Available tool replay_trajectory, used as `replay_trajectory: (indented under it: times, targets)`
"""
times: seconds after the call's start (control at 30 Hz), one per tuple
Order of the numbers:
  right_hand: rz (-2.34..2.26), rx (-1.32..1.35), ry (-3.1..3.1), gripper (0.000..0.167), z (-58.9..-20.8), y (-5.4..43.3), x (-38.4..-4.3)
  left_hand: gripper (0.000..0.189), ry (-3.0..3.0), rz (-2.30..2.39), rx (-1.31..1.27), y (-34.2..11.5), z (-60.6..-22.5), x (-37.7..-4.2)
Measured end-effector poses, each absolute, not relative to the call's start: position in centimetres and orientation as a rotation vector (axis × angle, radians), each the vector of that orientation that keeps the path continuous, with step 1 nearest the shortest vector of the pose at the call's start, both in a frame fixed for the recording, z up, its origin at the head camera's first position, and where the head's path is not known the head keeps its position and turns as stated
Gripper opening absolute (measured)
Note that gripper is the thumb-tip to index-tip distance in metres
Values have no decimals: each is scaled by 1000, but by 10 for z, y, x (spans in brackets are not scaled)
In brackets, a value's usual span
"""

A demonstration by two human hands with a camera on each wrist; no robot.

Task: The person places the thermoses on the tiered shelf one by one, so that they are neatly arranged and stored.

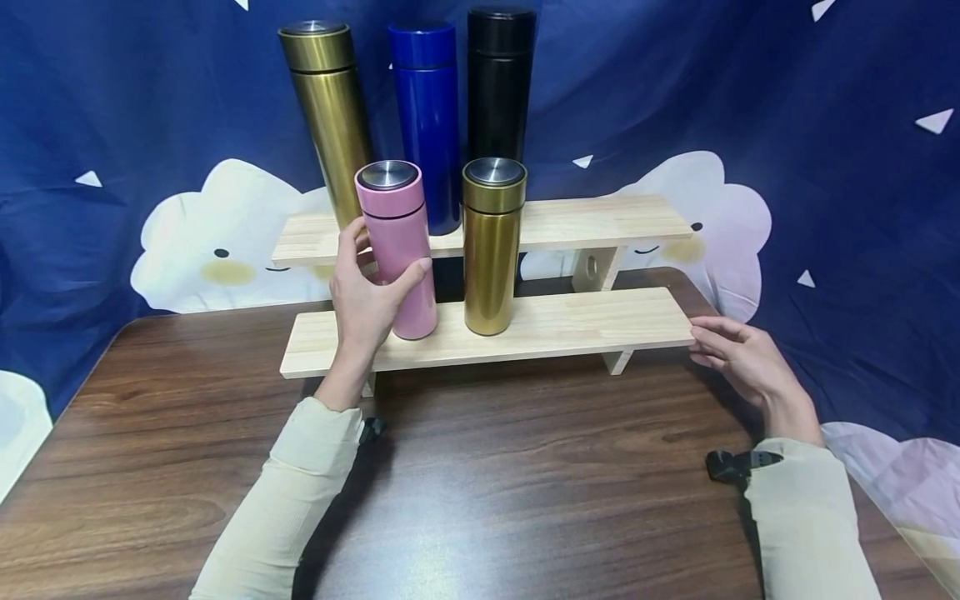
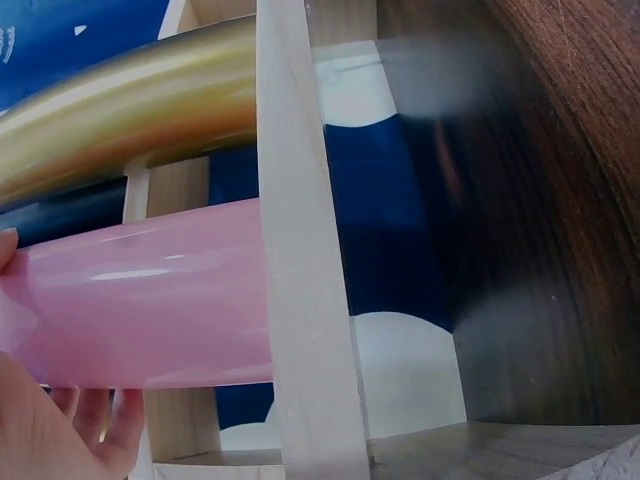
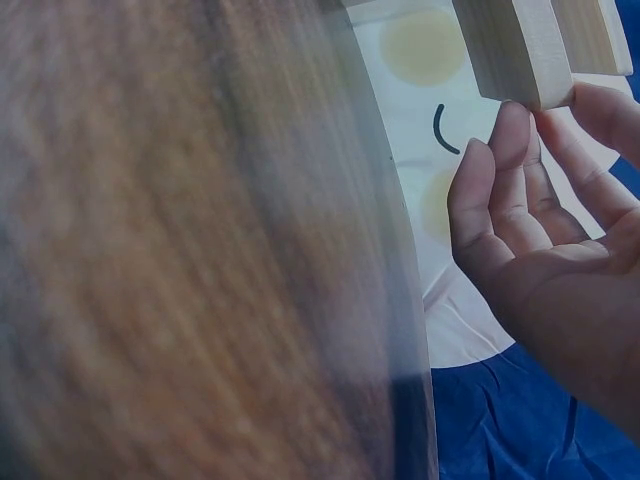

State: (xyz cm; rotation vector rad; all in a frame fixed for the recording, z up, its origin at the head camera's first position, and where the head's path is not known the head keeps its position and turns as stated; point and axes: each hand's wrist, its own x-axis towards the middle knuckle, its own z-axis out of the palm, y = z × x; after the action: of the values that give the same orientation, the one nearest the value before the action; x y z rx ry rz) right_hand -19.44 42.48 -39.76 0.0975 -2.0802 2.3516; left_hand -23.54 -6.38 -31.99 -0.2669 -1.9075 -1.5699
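Observation:
My left hand (image 1: 367, 296) grips a pink thermos flask (image 1: 397, 250) with a steel-topped lid, thumb across its front and fingers around its far side. The flask stands upright at the lower step of a pale wooden two-tier rack (image 1: 577, 321); in the left wrist view its base meets the board. Just right of it, a shorter gold flask (image 1: 491, 267) stands on the same step. My right hand (image 1: 742, 362) pinches the right end of the lower board, with the thumb at its upper edge and fingertips (image 3: 512, 120) at the lower edge.
On the upper tier behind stand a tall gold flask (image 1: 330, 117), a blue flask (image 1: 426, 117) and a black flask (image 1: 500, 92). The rack sits on a brown wooden table (image 1: 525, 467). A dark blue cloth (image 1: 840, 233) with white clouds hangs behind.

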Motion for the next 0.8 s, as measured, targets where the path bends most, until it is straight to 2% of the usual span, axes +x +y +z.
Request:
replay_trajectory:
  times: [0.47,0.8]
  targets:
    - [2362,85,-2061,17,-398,423,-197,80,-1928,-1610,-250,-67,-322,-232]
    - [2219,25,-2111,14,-378,418,-195,74,-1968,-1565,-245,-80,-330,-227]
